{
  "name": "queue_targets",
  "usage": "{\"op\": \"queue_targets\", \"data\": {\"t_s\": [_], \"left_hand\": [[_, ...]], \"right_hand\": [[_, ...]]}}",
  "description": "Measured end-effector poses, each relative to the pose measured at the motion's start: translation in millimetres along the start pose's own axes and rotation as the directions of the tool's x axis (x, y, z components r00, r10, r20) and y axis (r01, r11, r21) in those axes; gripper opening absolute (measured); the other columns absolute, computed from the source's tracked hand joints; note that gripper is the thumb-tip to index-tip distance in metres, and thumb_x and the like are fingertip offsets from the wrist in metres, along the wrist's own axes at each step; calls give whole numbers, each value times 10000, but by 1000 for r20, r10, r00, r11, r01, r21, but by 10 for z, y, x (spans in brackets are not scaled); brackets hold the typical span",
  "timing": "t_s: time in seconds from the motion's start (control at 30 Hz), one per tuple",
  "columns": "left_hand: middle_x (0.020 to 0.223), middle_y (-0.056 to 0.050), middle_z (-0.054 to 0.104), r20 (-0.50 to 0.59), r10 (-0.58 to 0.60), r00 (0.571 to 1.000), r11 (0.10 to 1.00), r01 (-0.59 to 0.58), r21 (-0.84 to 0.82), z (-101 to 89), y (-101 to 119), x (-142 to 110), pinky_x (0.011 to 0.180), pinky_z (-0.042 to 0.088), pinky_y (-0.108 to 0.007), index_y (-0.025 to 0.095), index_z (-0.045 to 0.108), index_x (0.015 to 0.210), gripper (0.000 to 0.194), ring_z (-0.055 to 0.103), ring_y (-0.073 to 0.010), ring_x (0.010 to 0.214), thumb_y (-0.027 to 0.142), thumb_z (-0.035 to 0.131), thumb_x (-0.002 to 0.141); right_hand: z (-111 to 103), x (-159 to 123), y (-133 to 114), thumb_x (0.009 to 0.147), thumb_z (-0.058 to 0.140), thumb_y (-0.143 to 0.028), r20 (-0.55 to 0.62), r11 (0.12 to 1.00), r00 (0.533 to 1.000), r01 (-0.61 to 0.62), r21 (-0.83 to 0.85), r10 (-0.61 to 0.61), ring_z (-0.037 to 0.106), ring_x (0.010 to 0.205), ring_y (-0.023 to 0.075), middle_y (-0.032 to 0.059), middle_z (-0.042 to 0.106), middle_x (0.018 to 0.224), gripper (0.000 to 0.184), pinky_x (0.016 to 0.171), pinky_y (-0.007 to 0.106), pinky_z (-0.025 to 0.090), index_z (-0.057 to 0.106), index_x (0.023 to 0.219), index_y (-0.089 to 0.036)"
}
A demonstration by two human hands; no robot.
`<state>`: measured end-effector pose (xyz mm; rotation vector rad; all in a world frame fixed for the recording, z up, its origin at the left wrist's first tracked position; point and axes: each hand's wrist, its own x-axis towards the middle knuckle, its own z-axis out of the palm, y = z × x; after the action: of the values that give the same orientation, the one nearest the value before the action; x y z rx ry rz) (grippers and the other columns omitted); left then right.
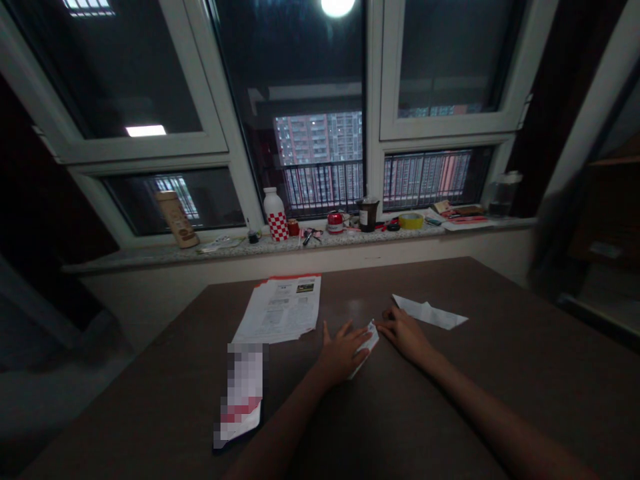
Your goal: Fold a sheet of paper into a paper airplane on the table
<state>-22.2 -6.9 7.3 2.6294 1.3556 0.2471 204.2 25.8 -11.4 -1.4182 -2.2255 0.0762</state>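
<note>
A small piece of folded white paper [371, 341] lies on the brown table in front of me. My left hand [341, 357] lies flat over it with spread fingers, pressing it down and hiding part of it. At the paper's far tip, my right hand [403, 331] has its fingers curled closed, with thumb and forefinger at the corner. Just beyond my right hand rests a separate folded strip of white paper [431, 313], which neither hand grips.
Left of my hands lies a stack of printed sheets [280, 310]; nearer is a blurred-out phone-like object [244, 393]. Along the windowsill stand a checkered bottle [276, 217], a tan flask [176, 220], a dark cup [368, 216] and a yellow tape roll [411, 221].
</note>
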Motion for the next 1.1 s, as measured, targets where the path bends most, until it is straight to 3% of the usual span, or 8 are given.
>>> {"op": "queue_targets", "data": {"t_s": [0.3, 0.47, 0.63, 0.77, 1.1], "left_hand": [[1505, 74, 378, -9, -10, 1000, 1000, 10, -15, -3, 6, -9, 1032, -94, -760, 481, 331, 1405, 435, 210, -297, 1432, 533, 273, 977], [1476, 76, 424, -85, -31, 996, 999, 29, -20, 59, 16, -2, 1033, -99, -761, 477, 379, 1379, 418, 248, -289, 1416, 534, 312, 971], [1440, 44, 479, -190, -105, 976, 994, 108, 8, 123, 69, 37, 1038, -67, -769, 432, 422, 1370, 418, 289, -289, 1394, 503, 267, 988], [1417, 36, 506, -247, -136, 959, 990, 142, 5, 146, 86, 55, 1049, -36, -762, 422, 457, 1345, 413, 331, -276, 1368, 480, 237, 1000], [1384, 92, 534, -198, -175, 964, 980, 153, -125, 172, -22, 86, 1074, 46, -734, 456, 584, 1197, 360, 296, -260, 1390, 468, 289, 991]], "right_hand": [[19, -16, -47, 928, 514, -351, -14, 994, 999, -38, -106, 37, 528, 1043, 257, 78, 552, 1106, 306, 878, 389, 452, 640, 1206, -361], [24, -37, -32, 933, 497, -356, -24, 997, 1000, -19, -72, 17, 526, 1040, 249, 86, 553, 1113, 339, 899, 394, 443, 611, 1251, -324], [-17, -87, -54, 929, 499, -315, -20, 996, 997, 80, 36, -79, 509, 1089, 238, 82, 542, 1146, 305, 946, 400, 422, 649, 1194, -301], [-81, -138, -116, 918, 521, -315, 51, 984, 985, 160, 77, -164, 505, 1094, 238, 68, 559, 1139, 269, 949, 409, 408, 688, 1128, -335], [-174, -143, -232, 938, 462, -466, 62, 997, 996, 72, -36, -69, 504, 1066, 247, 70, 572, 1102, 313, 941, 415, 391, 709, 1082, -338]]}}
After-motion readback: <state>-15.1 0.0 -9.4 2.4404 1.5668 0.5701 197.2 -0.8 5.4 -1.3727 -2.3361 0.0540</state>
